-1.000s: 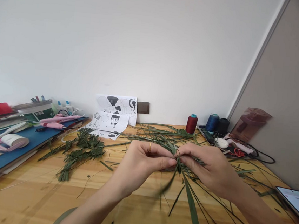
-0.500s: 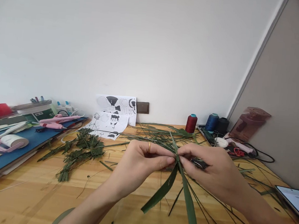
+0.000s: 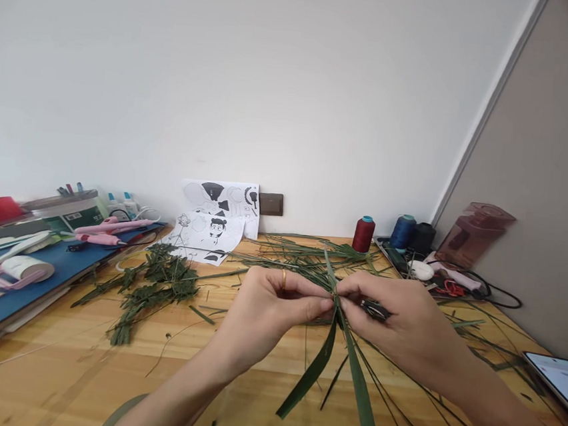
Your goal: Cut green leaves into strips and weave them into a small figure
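Note:
Both my hands meet above the wooden table, pinching a green leaf strip (image 3: 360, 398) where several strips cross. My left hand (image 3: 275, 306), with a ring on one finger, grips the crossing from the left between thumb and forefinger. From the other side my right hand (image 3: 395, 311) pinches the same place. One wide strip runs down toward the front edge of the view, while a shorter leaf end (image 3: 308, 379) hangs to its left. A narrow tip rises above the fingertips. A small dark object (image 3: 376, 310) shows by my right palm; its kind is unclear.
Woven leaf pieces (image 3: 162, 278) lie left on the table. Loose strips (image 3: 300, 251) are heaped behind my hands, near a red thread spool (image 3: 363, 234). Printed sheets (image 3: 217, 227) lean against the wall. A pink glue gun (image 3: 106, 231) lies on the left; a phone (image 3: 556, 380) is at right.
The shorter hanging leaf end has swung slightly right and down. Both hands keep their pinch at nearly the same place.

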`<state>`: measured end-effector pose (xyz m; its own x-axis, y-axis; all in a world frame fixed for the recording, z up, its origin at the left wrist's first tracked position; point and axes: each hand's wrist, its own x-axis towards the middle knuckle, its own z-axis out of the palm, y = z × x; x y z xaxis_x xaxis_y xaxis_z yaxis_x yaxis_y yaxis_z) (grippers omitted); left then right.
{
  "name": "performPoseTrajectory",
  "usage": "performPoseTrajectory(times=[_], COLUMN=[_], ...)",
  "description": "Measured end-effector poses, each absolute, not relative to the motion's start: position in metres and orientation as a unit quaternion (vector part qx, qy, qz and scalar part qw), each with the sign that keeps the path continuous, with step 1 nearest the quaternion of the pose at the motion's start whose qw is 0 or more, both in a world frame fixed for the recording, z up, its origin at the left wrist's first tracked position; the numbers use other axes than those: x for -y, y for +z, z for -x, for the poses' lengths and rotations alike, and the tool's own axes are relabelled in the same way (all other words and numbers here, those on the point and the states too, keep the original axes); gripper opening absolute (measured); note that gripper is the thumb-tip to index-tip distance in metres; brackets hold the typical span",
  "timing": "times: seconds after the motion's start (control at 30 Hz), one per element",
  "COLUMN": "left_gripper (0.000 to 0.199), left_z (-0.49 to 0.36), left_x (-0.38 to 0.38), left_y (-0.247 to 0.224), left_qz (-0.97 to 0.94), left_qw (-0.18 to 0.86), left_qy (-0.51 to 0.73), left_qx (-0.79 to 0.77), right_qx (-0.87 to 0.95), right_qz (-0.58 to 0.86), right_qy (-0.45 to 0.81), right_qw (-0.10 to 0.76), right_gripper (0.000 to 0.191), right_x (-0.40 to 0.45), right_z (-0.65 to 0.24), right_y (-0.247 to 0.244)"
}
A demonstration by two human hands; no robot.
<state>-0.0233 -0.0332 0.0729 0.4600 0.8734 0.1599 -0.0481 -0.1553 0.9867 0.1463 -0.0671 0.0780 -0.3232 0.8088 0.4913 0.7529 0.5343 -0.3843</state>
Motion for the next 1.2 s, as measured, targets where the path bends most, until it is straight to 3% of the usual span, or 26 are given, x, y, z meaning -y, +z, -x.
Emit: performPoseTrajectory(times=[0.3, 0.8, 0.87, 1.03, 1.2], left_gripper=[0.004, 0.004, 0.004, 0.010, 0.010], left_z=[0.023, 0.019, 0.017, 0.014, 0.017], left_x=[0.029, 0.036, 0.039, 0.043, 0.043], left_y=[0.070, 0.072, 0.071, 0.063, 0.064], left_qz=[-0.632, -0.663, -0.689, -0.775, -0.768], left_qw=[0.586, 0.531, 0.482, 0.227, 0.285], left_qy=[0.407, 0.405, 0.417, 0.499, 0.490], left_qx=[-0.302, -0.339, -0.345, -0.314, -0.298], right_qx=[0.810, 0.805, 0.805, 0.803, 0.793], right_qz=[0.474, 0.462, 0.459, 0.456, 0.457], right_qy=[0.046, -0.012, -0.022, -0.025, -0.022], right_qw=[0.341, 0.373, 0.376, 0.384, 0.402], right_gripper=[0.012, 0.012, 0.012, 0.013, 0.014], right_x=[0.069, 0.065, 0.065, 0.064, 0.063], right_z=[-0.147, -0.143, -0.142, -0.140, -0.140], right_y=[0.078, 0.069, 0.069, 0.070, 0.070])
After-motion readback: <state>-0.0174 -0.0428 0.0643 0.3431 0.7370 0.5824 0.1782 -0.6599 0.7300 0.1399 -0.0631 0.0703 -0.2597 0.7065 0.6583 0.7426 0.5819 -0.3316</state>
